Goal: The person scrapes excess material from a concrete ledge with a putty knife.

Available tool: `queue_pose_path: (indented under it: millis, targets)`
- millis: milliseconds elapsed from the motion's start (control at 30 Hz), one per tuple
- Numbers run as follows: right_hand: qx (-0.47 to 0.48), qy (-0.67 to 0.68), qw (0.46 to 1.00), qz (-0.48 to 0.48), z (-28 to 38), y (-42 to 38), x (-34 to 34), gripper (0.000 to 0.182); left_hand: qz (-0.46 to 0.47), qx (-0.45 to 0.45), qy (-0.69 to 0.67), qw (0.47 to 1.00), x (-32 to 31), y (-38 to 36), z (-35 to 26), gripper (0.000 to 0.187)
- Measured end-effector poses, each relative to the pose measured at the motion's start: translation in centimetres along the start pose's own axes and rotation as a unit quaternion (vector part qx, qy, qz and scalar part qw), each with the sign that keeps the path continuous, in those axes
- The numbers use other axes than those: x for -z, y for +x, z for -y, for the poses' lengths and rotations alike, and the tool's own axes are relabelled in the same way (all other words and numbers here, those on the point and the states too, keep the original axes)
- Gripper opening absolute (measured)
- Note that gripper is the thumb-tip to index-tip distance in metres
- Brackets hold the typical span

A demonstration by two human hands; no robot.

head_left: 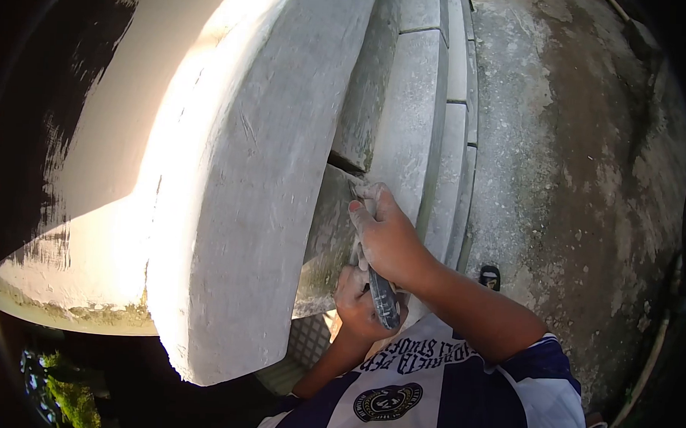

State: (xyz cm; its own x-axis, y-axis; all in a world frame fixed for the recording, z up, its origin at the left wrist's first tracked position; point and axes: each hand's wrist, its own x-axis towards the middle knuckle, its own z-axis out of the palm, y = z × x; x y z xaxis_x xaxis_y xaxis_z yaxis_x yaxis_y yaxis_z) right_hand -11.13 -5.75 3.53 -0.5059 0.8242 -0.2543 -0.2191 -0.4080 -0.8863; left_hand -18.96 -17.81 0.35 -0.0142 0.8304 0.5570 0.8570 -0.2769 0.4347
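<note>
My right hand [392, 235] is closed around a slim tool with a dark, dust-smeared handle [384, 298]. The tool's far end points up toward a dark gap [345, 164] between two grey concrete blocks; its exact shape is hidden by my fingers. Just below, my left hand [358, 305] is curled beside the lower part of the handle, which crosses in front of it. Whatever the left fingers hold, if anything, is hidden. Pale dust coats the fingers. The grey side block [325, 240] lies right beside both hands.
A thick rounded concrete slab [264, 187] stands close on the left. Long stepped concrete ledges [413, 102] run upward beside the hands. On the right lies a stained concrete floor [558, 185] with a dark slipper [490, 278] on it. A pipe [650, 373] runs along the far right.
</note>
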Motion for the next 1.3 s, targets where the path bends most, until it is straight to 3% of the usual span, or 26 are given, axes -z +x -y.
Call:
queue_pose_path:
  millis: [167,300,433,600,667,800,933,1100,1300]
  targets:
    - [-0.064,0.061,0.996,-0.002,1.6,-0.1,1.0,0.037,0.033,-0.042,0.037,0.998,0.7,0.1,0.1,0.021]
    - [0.012,-0.044,0.999,-0.018,-1.2,0.9,0.4,0.042,0.024,-0.048,0.036,0.998,0.6,0.7,0.1,0.021]
    - [-0.050,-0.001,0.999,0.006,0.2,0.1,1.0,0.041,0.024,-0.049,0.042,0.998,0.5,0.6,0.1,0.022]
    - [-0.033,0.001,0.999,0.004,-0.3,0.2,0.6,0.039,0.014,-0.055,0.036,0.998,0.4,0.5,0.2,0.022]
    - [-0.094,0.081,0.992,-0.006,1.9,0.4,1.2,0.037,0.022,-0.051,0.034,0.998,0.7,0.1,0.1,0.023]
    - [-0.019,0.016,1.000,-0.012,0.9,-0.6,-0.1,0.039,0.023,-0.020,0.012,0.999,0.6,0.4,0.1,0.023]
    - [-0.074,0.045,0.996,-0.001,1.9,0.9,1.3,0.038,0.029,-0.057,0.023,0.998,0.5,0.4,0.5,0.023]
    - [-0.025,0.020,0.999,-0.005,0.8,-0.1,0.1,0.037,0.041,-0.027,0.004,0.999,0.8,0.4,0.0,0.028]
    - [-0.084,0.032,0.996,-0.012,2.5,0.4,0.8,0.036,0.025,-0.082,0.017,0.996,0.7,0.8,0.5,0.024]
